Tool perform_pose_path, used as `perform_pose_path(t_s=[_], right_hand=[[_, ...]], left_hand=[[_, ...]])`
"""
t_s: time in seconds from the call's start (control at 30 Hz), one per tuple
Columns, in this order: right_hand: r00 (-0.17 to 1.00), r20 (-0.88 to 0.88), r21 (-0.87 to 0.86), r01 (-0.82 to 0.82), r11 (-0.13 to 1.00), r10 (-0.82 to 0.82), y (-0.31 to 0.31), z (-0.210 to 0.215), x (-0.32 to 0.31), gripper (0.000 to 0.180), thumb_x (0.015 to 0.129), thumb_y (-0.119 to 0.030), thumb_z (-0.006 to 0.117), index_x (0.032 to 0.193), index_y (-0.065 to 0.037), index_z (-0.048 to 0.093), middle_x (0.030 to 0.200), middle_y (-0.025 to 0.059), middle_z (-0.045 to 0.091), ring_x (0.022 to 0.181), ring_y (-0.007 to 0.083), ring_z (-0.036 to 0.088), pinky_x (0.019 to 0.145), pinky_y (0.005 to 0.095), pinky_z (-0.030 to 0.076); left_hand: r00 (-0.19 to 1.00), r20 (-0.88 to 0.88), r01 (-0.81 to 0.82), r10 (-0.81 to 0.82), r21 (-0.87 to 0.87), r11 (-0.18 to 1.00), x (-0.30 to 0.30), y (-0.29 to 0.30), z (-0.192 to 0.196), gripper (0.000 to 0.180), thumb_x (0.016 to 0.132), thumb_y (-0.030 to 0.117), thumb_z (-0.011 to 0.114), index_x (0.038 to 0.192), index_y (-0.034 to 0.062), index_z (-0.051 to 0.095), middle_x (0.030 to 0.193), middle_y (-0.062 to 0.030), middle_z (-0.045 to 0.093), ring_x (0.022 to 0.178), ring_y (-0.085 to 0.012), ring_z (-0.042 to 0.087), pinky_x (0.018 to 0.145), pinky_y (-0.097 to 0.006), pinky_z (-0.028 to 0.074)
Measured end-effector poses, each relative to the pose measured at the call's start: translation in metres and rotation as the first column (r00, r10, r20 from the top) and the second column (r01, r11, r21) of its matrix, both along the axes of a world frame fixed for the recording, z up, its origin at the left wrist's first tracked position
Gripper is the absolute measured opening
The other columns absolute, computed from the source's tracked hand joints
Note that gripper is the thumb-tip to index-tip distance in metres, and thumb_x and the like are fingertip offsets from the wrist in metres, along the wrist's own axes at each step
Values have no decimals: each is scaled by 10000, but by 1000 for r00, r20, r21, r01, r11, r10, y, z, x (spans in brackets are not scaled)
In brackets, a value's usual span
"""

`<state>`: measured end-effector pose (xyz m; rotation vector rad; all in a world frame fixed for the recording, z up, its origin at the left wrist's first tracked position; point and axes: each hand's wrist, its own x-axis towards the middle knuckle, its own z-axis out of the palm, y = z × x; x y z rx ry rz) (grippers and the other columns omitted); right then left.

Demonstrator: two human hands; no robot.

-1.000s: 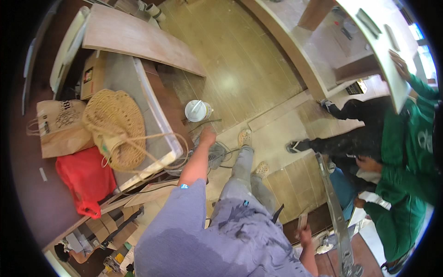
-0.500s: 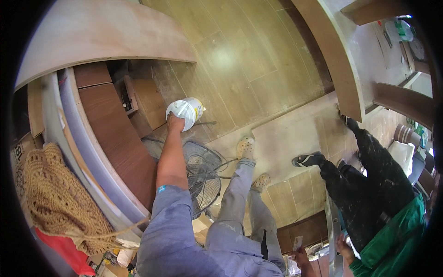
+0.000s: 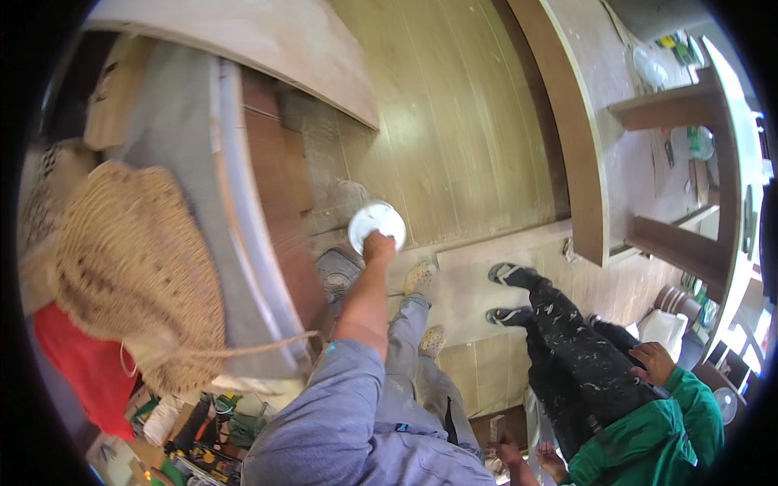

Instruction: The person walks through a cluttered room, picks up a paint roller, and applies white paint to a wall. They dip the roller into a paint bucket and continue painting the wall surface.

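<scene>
White round lid or bucket (image 3: pixel 376 224), seemingly plastic, is gripped by the left hand (image 3: pixel 378 245) at arm's length above the wooden floor (image 3: pixel 454 146), beside a grey worktop (image 3: pixel 174 162) bearing a straw hat (image 3: pixel 134 267). Whether the right hand is wide or narrow I cannot tell.

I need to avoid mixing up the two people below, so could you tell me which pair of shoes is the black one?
The black shoes belong to the person in paint-speckled dark trousers and a green top. The camera wearer's own shoes are pale beige and sit nearer the left hand, which holds a white round disc.
</scene>
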<state>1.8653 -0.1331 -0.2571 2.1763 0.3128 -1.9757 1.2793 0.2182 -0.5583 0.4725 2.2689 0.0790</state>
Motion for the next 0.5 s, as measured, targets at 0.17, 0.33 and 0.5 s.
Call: perform_pose_path(t_s=[0.17,0.33,0.5], right_hand=[[995,37,31,-93,995,92,55,33,-34,408,770,-19,732,1144,-17,569,974,106,673,872,218,665,725,363,548],[918,36,314,-386,868,395,89,67,-59,374,828,-74,729,1156,25,577,979,110,676,881,203,674,758,333,561],[851,62,487,-482,728,522,73,91,-51,382,844,-93,729,1173,28,579,982,112,676,883,196,673,772,323,560]], left_hand=[[979,202,-62,28,165,984,100,-64,72,489,835,304,691,1190,-30,650,1186,-258,676,1148,-404,634,984,-465,508],[904,419,-36,-82,267,963,175,-143,157,545,822,371,669,1178,-39,621,1177,-281,658,1095,-426,632,949,-463,505],[841,464,172,-279,259,950,257,-209,225,587,801,391,672,1146,-83,645,1168,-304,663,1088,-421,656,947,-471,521]])
